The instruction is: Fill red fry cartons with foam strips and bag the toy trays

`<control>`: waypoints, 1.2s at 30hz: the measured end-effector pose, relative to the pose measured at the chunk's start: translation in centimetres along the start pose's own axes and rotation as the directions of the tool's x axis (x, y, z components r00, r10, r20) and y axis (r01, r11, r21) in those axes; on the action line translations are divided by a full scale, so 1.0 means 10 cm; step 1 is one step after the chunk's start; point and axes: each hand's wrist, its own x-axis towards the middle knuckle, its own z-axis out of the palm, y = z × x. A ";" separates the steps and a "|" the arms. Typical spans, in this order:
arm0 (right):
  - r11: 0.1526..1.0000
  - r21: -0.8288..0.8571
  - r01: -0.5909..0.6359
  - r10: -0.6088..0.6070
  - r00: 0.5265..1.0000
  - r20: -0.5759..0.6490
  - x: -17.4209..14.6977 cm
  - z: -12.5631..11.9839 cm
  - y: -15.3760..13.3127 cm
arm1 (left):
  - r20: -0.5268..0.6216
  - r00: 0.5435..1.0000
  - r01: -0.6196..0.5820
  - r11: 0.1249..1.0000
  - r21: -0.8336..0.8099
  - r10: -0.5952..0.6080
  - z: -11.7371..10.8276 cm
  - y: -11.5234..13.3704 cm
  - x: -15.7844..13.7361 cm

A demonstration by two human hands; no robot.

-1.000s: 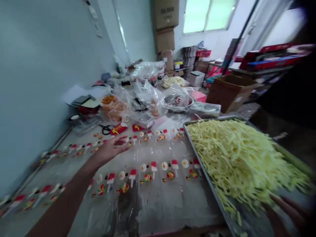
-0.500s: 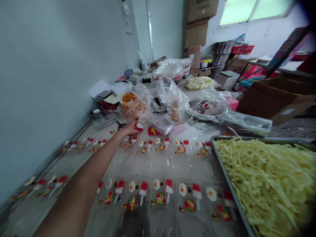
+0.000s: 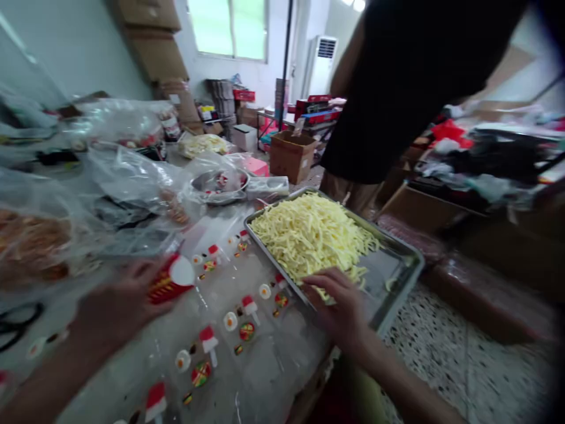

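Observation:
My left hand (image 3: pixel 121 300), blurred, is closed around a small red French fry carton (image 3: pixel 168 284) with yellow marks and a white inner face. It is over the left part of the table. My right hand (image 3: pixel 342 306) is at the near edge of the metal tray (image 3: pixel 384 268), fingers stretched out over the pale yellow fry-shaped strips (image 3: pixel 315 232) and seemingly holding none. Whether the fingertips touch the strips is hard to tell. Between my hands lie rows of clear sheets with miniature food pieces, among them a red-and-white popsicle (image 3: pixel 208 341) and a fried egg (image 3: pixel 230 321).
Clear plastic bags (image 3: pixel 132 176) and a round metal bowl (image 3: pixel 219 185) stand behind the sheets. Black scissors handles (image 3: pixel 17 327) lie at the left. A person in dark clothes (image 3: pixel 410 88) stands beyond the tray. Cardboard boxes (image 3: pixel 291 154) stand on the floor.
The view has swung right. My left hand has brought the red fry carton back from the far side of the table. My right hand has come into view at the tray.

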 end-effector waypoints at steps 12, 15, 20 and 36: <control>0.881 0.303 -0.364 0.308 0.926 0.218 -0.31 0.33 -0.12 | -0.063 0.842 -0.539 0.841 -0.056 0.536 0.35 2.01 -0.36; 0.855 0.267 -0.445 0.409 0.894 0.183 -0.36 0.14 0.14 | -0.007 0.849 -0.525 0.840 -0.136 0.529 0.53 2.16 -0.27; 0.917 0.008 -0.398 0.398 0.917 0.002 -0.29 -0.17 0.49 | 0.001 0.859 -0.501 0.840 -0.207 0.512 0.80 2.26 -0.11; 0.958 -0.260 0.120 0.077 0.765 0.639 0.07 -1.29 2.14 | 0.131 0.886 -0.358 0.834 -0.420 0.446 0.84 3.05 -0.38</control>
